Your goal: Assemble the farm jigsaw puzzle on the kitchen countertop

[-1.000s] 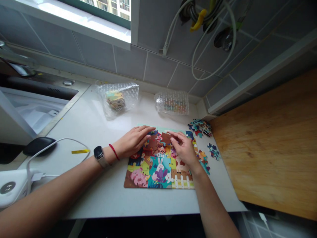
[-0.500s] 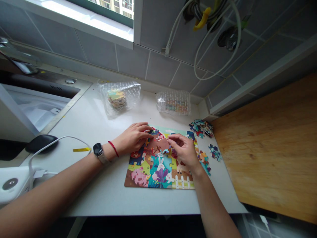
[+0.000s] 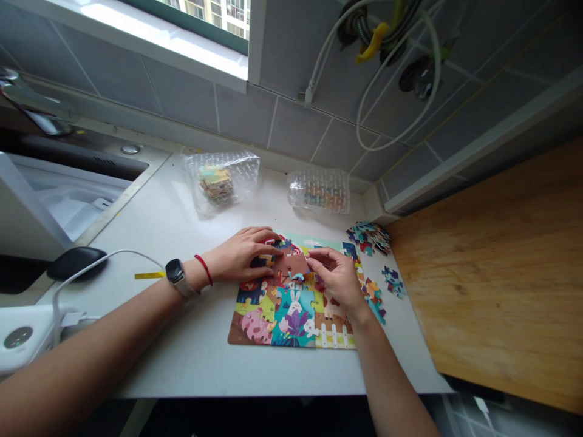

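A colourful jigsaw puzzle [image 3: 255, 325] with rabbits, a pink pig and a white fence lies flat on the white counter. My left hand [image 3: 248, 255] rests on its upper left part with the fingers spread. Between the thumb and fingers of my right hand [image 3: 334, 273] is the edge of a brownish-red puzzle piece [image 3: 296, 263], held over the upper middle of the puzzle. Part of the picture is hidden beneath both hands. To the right of the puzzle are loose puzzle pieces [image 3: 393, 281], with a larger heap of pieces [image 3: 371, 235] behind them.
Two clear plastic bags stand along the wall: the left bag [image 3: 221, 182] holds stacked pieces, the right bag [image 3: 319, 189] more pieces. A wooden board [image 3: 496, 261] borders the right side. A white cable [image 3: 122, 251], black object [image 3: 77, 264] and sink [image 3: 136, 167] are at left.
My left fingers have spread, with the thumb now lower on the puzzle. The brownish-red piece in my right hand has turned slightly and lies flatter. The view has shifted a little.
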Tool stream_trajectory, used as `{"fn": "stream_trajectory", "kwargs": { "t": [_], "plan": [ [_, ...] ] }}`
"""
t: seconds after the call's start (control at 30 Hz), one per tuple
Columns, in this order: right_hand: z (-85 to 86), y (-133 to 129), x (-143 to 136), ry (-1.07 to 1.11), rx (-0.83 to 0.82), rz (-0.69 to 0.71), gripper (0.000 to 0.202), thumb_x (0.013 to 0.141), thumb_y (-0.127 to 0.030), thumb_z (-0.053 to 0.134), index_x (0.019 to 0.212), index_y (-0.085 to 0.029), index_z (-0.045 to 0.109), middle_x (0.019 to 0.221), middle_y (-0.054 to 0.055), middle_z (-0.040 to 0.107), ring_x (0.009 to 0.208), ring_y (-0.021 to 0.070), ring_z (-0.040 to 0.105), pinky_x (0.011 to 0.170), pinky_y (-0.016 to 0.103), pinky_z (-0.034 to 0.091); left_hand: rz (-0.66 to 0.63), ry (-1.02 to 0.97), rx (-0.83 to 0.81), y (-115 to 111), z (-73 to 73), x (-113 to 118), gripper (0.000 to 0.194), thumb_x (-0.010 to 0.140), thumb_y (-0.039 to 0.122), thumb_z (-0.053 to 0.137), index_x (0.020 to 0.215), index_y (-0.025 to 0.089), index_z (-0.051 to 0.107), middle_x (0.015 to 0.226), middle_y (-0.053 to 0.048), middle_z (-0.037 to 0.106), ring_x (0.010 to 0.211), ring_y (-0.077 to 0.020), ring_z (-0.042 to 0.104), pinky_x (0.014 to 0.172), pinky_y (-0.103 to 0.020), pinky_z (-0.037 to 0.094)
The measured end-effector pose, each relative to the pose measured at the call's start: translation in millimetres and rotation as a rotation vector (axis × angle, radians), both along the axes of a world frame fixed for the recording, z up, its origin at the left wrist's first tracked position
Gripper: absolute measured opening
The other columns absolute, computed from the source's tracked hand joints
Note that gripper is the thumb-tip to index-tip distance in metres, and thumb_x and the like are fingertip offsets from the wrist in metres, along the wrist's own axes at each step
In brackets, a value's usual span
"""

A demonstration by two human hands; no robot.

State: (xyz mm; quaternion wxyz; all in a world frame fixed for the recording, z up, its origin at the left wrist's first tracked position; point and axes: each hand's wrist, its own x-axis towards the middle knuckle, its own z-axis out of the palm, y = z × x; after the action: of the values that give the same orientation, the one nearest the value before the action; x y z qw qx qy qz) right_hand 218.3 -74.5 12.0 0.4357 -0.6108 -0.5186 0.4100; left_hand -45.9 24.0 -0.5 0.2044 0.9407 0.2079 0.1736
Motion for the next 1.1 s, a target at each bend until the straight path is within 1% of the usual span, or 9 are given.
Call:
{"fn": "stream_trajectory", "kwargs": {
  "t": [0.17, 0.27, 0.37, 0.5, 0.6, 0.7, 0.83, 0.97, 1.1],
  "plan": [
    [-5.6, 0.7, -1.3, 0.011, 0.062, 0.023, 0.022, 0.085, -0.041, 0.079, 0.095, -0.022, 0.079, 0.103, 0.007, 0.076, 0.090, 0.0210, 0.075, 0.082, 0.032, 0.063, 0.122, -0.020, 0.013, -5.5, -9.1, 5.8, 0.039, 0.099, 0.041, 0.065, 0.136, 0.029, 0.069, 0.146, -0.013, 0.060, 0.135, -0.0343, 0.056, 0.112, -0.057, 0.048],
    [-8.4, 0.8, -8.2, -0.027, 0.101, 0.045, 0.017, 0.088, -0.037, 0.077, 0.094, -0.022, 0.081, 0.102, 0.007, 0.074, 0.092, 0.0204, 0.074, 0.084, 0.032, 0.062, 0.187, -0.028, 0.017, -9.2, -15.1, 9.7, 0.044, 0.099, 0.036, 0.064, 0.142, 0.029, 0.064, 0.153, -0.012, 0.056, 0.142, -0.0366, 0.050, 0.114, -0.058, 0.046],
    [-9.5, 0.3, -16.4, -0.105, 0.135, 0.089, 0.012, 0.090, -0.030, 0.073, 0.093, -0.022, 0.082, 0.098, 0.007, 0.073, 0.092, 0.0200, 0.072, 0.083, 0.031, 0.061, 0.208, -0.013, 0.009, -10.1, -17.9, 11.7, 0.047, 0.100, 0.033, 0.060, 0.147, 0.029, 0.060, 0.157, -0.012, 0.053, 0.145, -0.0376, 0.047, 0.116, -0.059, 0.045],
    [-9.2, -1.9, -20.9, -0.227, 0.134, 0.157, 0.018, 0.093, -0.024, 0.068, 0.103, -0.022, 0.083, 0.098, 0.007, 0.070, 0.085, 0.0178, 0.070, 0.075, 0.030, 0.061, 0.213, 0.022, 0.000, -9.3, -18.2, 12.2, 0.046, 0.106, 0.030, 0.048, 0.151, 0.030, 0.057, 0.159, -0.010, 0.052, 0.147, -0.0361, 0.046, 0.117, -0.058, 0.044],
    [-7.3, -3.9, -21.3, -0.334, 0.137, 0.224, 0.020, 0.094, -0.024, 0.069, 0.108, -0.022, 0.083, 0.102, 0.007, 0.068, 0.084, 0.0165, 0.069, 0.077, 0.031, 0.062, 0.210, 0.043, -0.009, -9.3, -16.5, 11.5, 0.047, 0.108, 0.031, 0.045, 0.154, 0.032, 0.053, 0.161, -0.009, 0.050, 0.150, -0.0351, 0.043, 0.119, -0.058, 0.042],
    [-4.8, -5.2, -21.5, -0.446, 0.208, 0.283, 0.020, 0.093, -0.025, 0.075, 0.111, -0.024, 0.083, 0.113, 0.008, 0.068, 0.095, 0.0192, 0.069, 0.089, 0.036, 0.062, 0.184, 0.077, -0.015, -9.3, -13.8, 9.5, 0.050, 0.105, 0.039, 0.051, 0.154, 0.031, 0.053, 0.165, -0.009, 0.045, 0.152, -0.0367, 0.039, 0.121, -0.057, 0.038],
    [-3.3, -5.1, -18.5, -0.620, 0.342, 0.335, 0.018, 0.089, -0.026, 0.081, 0.107, -0.027, 0.084, 0.131, 0.009, 0.069, 0.119, 0.0279, 0.062, 0.103, 0.049, 0.057, 0.112, 0.128, -0.020, -7.5, -11.9, 5.7, 0.056, 0.101, 0.049, 0.059, 0.153, 0.029, 0.055, 0.170, -0.010, 0.034, 0.156, -0.0396, 0.032, 0.123, -0.058, 0.033],
    [-3.4, -4.5, -12.4, -0.647, 0.422, 0.434, 0.015, 0.091, -0.025, 0.079, 0.105, -0.027, 0.084, 0.124, 0.005, 0.077, 0.123, 0.0293, 0.059, 0.105, 0.052, 0.056, 0.094, 0.152, -0.032, -5.7, -12.5, 4.1, 0.055, 0.103, 0.048, 0.054, 0.155, 0.029, 0.052, 0.172, -0.010, 0.030, 0.158, -0.0389, 0.028, 0.124, -0.058, 0.030],
    [-0.4, -5.5, -10.1, -0.651, 0.434, 0.435, 0.011, 0.093, -0.023, 0.077, 0.100, -0.026, 0.084, 0.120, 0.005, 0.079, 0.119, 0.0279, 0.062, 0.103, 0.050, 0.058, 0.098, 0.150, -0.024, -6.1, -12.6, 5.1, 0.053, 0.104, 0.044, 0.053, 0.155, 0.029, 0.053, 0.172, -0.009, 0.030, 0.158, -0.0387, 0.028, 0.124, -0.058, 0.029]
  ]
}}
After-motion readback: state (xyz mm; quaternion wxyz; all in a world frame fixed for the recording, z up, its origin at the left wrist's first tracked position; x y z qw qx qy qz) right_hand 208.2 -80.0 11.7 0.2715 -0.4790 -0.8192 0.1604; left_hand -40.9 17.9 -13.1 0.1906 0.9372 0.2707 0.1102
